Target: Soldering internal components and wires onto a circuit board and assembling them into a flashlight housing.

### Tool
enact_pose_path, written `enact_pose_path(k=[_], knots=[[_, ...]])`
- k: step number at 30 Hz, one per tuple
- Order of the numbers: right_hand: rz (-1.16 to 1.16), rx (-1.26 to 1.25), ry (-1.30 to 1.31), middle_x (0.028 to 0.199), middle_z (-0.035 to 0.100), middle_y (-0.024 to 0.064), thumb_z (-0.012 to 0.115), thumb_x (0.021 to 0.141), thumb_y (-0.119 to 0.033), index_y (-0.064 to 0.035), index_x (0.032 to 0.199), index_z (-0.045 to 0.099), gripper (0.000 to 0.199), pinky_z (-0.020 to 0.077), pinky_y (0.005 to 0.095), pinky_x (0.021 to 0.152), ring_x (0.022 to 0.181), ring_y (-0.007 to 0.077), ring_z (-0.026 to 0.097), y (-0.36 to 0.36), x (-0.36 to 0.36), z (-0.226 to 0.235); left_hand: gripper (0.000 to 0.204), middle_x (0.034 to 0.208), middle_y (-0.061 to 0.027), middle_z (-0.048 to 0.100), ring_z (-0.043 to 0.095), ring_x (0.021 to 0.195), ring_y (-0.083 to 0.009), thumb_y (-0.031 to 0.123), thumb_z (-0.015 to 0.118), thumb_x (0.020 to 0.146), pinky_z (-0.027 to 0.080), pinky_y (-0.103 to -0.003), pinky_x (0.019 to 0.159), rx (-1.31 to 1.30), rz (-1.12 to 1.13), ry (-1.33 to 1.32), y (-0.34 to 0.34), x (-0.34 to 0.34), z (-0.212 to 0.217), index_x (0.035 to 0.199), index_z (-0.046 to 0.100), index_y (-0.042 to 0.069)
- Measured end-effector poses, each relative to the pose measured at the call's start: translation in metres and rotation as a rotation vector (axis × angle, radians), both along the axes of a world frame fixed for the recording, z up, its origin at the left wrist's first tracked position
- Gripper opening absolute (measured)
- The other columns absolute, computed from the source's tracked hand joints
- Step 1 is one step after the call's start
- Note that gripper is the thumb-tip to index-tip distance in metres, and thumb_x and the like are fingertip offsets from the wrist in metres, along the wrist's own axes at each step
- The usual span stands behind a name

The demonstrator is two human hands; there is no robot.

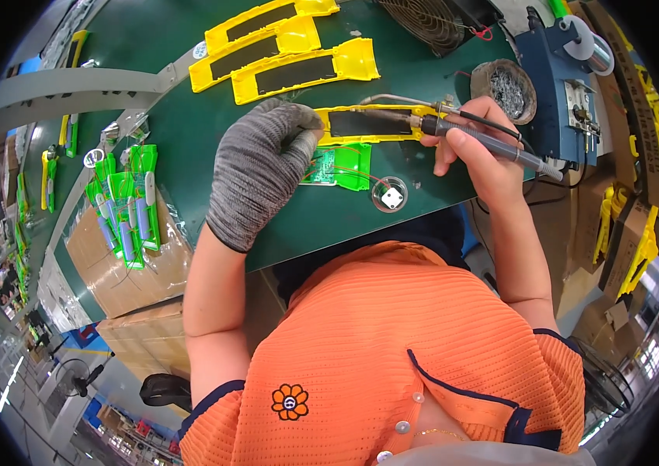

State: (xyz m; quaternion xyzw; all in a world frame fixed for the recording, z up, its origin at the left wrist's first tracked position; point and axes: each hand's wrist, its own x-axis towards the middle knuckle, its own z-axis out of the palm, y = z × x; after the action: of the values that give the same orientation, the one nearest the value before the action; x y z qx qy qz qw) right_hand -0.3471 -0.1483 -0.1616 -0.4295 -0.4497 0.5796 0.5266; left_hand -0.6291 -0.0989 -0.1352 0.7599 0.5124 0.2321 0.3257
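Four yellow housings (307,72), one soldering iron (492,144) — perhaps six green assemblies (129,203), one fan (426,22)

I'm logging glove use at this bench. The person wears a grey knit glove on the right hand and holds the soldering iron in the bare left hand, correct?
Sides are swapped. The head view shows the grey glove on the left hand, and the bare right hand holds the soldering iron.

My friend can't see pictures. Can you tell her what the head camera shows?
A bare right hand holds a dark soldering iron over a yellow plastic casing on a green work table, while the grey-gloved left hand steadies a green circuit board.
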Motion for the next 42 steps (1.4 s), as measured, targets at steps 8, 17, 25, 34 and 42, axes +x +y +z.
enact_pose_path(k=[8,17,25,34,42], knots=[[0.099,-0.133,-0.152,0.069,0.067,0.0064,0.067,0.088,-0.007,0.0004,0.094,0.057,0.013,0.0493,0.0244,0.066,0.064,0.0116,0.065,0.008,0.002,0.013,0.01,0.084,-0.0112,0.069,0.067,0.076,-0.023,0.004,0.073,0.082,0.054,-0.032,0.072,-0.04,-0.235,0.146,0.025,0.008,0.004,0.091,0.073,0.002],[0.15,-0.212,-0.169,0.068,0.067,0.0048,0.069,0.088,-0.01,-0.0001,0.094,0.059,0.016,0.0479,0.0235,0.066,0.063,0.0097,0.064,0.016,-0.001,0.013,0.011,0.085,-0.0136,0.07,0.068,0.079,-0.0283,0.01,0.074,0.081,0.055,-0.036,0.075,-0.047,-0.305,0.379,0.037,0.017,0.008,0.089,0.073,0.003],[0.159,-0.217,-0.193,0.067,0.067,0.004,0.071,0.087,-0.011,-0.0007,0.091,0.06,0.015,0.0467,0.0227,0.062,0.062,0.0086,0.062,0.018,-0.003,0.013,0.01,0.083,-0.0129,0.069,0.067,0.079,-0.0277,0.011,0.074,0.081,0.054,-0.035,0.074,-0.057,-0.287,0.385,0.036,0.018,0.008,0.089,0.073,0.004],[0.161,-0.247,-0.201,0.067,0.066,0.0036,0.071,0.086,-0.012,-0.0004,0.092,0.061,0.016,0.0463,0.0224,0.061,0.061,0.0082,0.062,0.019,-0.005,0.013,0.009,0.084,-0.0124,0.069,0.068,0.08,-0.028,0.011,0.073,0.081,0.055,-0.036,0.075,-0.053,-0.298,0.439,0.036,0.02,0.009,0.088,0.073,0.005],[0.159,-0.224,-0.188,0.069,0.065,0.0061,0.066,0.089,-0.009,-0.0008,0.097,0.056,0.015,0.0459,0.024,0.064,0.061,0.012,0.062,0.017,-0.002,0.012,0.009,0.084,-0.0131,0.069,0.068,0.08,-0.0286,0.011,0.073,0.081,0.055,-0.036,0.075,-0.068,-0.295,0.432,0.037,0.02,0.009,0.088,0.073,0.005]])
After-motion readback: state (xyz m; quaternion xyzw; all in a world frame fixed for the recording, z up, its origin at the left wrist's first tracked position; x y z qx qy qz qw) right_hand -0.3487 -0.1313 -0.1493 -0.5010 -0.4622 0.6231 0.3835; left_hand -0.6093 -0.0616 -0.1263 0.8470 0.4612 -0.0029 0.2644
